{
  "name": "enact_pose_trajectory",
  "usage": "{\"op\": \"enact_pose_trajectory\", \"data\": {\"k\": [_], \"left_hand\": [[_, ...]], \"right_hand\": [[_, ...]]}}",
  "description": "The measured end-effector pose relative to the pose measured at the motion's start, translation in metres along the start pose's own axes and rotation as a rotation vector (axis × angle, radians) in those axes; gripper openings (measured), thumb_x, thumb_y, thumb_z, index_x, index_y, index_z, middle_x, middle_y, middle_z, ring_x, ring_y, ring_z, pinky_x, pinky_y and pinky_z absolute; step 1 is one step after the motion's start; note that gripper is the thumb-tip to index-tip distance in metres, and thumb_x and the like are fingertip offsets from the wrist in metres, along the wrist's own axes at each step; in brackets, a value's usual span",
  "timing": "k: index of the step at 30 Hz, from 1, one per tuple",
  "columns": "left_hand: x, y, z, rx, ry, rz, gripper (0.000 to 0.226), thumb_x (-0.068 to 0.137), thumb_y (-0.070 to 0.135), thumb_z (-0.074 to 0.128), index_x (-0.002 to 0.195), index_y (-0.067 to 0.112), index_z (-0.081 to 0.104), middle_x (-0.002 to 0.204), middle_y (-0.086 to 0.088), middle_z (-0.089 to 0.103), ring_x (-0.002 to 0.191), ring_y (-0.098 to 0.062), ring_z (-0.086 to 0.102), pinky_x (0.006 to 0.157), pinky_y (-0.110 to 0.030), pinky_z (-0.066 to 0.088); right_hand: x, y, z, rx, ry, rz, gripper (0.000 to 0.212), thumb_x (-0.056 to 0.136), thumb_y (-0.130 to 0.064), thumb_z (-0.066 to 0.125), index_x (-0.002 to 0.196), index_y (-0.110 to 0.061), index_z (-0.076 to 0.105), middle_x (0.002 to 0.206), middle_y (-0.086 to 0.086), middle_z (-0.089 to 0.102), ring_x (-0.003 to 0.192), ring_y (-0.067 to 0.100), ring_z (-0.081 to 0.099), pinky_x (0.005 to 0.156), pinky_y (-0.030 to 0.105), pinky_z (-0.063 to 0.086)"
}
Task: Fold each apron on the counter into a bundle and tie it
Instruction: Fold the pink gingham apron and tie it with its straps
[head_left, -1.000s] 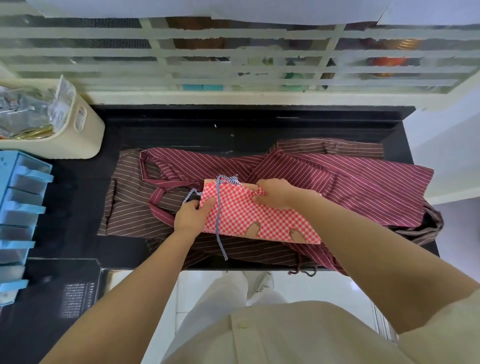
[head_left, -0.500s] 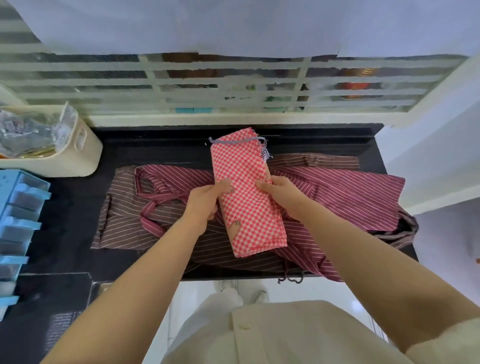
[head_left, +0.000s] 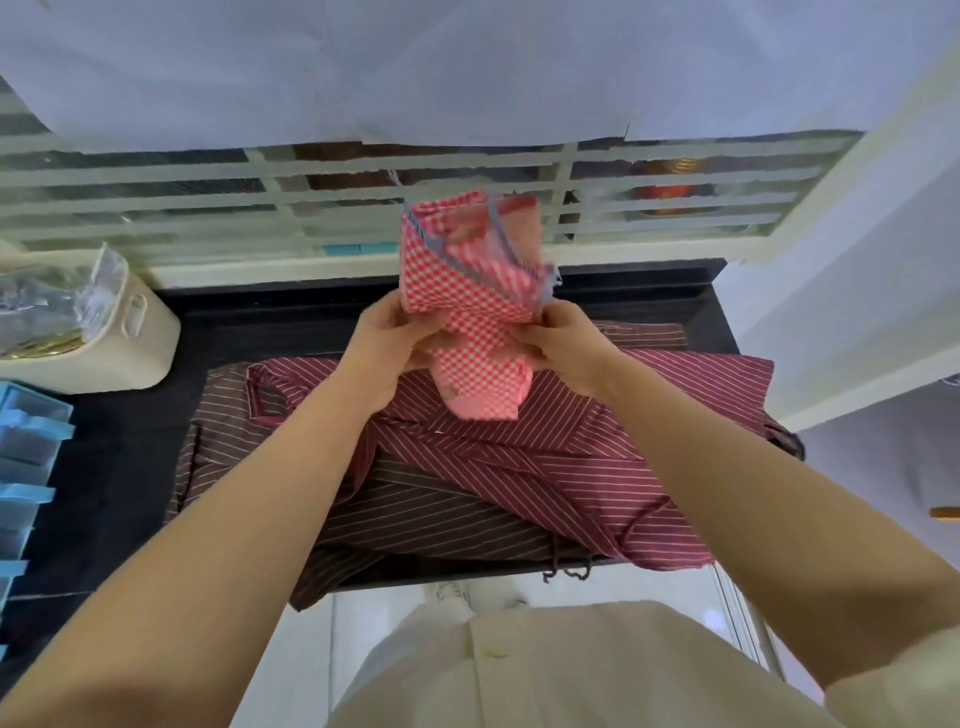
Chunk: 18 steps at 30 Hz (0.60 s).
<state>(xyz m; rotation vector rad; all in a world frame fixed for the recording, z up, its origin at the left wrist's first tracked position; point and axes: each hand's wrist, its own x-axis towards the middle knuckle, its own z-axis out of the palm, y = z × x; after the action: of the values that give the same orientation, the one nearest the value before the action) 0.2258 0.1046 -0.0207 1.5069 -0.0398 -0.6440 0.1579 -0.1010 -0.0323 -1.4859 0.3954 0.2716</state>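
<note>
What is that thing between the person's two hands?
In the head view, a folded red-and-white checked cloth apron lies between them; the left hand and right hand grip its opposite sides.

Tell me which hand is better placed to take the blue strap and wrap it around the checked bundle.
The right hand, probably. The blue strap runs down the bundle's right side and ends just above its fingers, while the left hand grips the checked bundle on the far side.

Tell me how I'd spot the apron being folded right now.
Start at the black counter below the barred window. Above the striped aprons spread on it, the left hand and right hand grip the checked apron. It alone has red-and-white squares and blue ties.
</note>
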Motion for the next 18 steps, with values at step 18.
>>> {"op": "enact_pose_trajectory", "data": {"k": [18], "left_hand": [[-0.046,-0.126,0.001,0.293,-0.118,-0.251,0.028,0.087,0.039,0.066,0.112,0.028,0.059,0.114,0.002,0.068,0.106,-0.019,0.065,0.09,-0.033,0.055]], "right_hand": [[-0.036,0.127,0.031,-0.029,0.066,0.288,0.035,0.096,-0.015,0.06,0.129,-0.006,0.053,0.128,0.011,0.061,0.117,0.025,0.06,0.103,0.042,0.048]]}}
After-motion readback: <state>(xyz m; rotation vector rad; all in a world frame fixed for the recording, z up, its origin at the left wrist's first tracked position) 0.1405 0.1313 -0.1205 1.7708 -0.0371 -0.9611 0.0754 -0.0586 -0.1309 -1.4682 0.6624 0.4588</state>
